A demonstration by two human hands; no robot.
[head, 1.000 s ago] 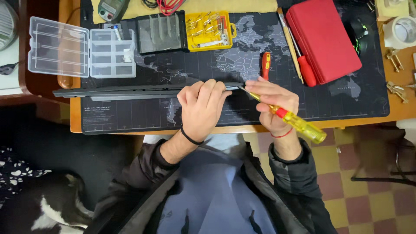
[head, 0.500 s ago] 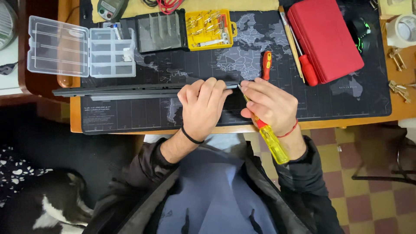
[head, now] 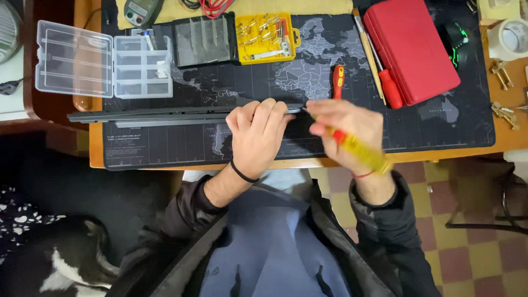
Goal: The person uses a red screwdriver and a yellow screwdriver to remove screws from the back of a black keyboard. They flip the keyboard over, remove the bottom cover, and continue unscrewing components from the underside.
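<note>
A long thin dark strip (head: 165, 114) lies across the black desk mat (head: 440, 126). My left hand (head: 257, 137) presses down on the strip's right end. My right hand (head: 344, 129) grips a yellow-handled screwdriver (head: 357, 149), blurred by motion, with its tip at the strip's right end beside my left fingers. A black band circles my left wrist and a red one my right.
At the back stand a clear plastic organiser box (head: 102, 66), a black tray (head: 203, 41), a yellow bit case (head: 264, 36), a red case (head: 412, 47) and two red-handled screwdrivers (head: 337, 81). Tape roll (head: 509, 38) and brass parts (head: 503, 113) lie at right. A black-and-white animal (head: 55, 258) rests below left.
The screwdriver handle has swung in my right hand, from pointing right to down and back toward the right. My left hand stays on the strip.
</note>
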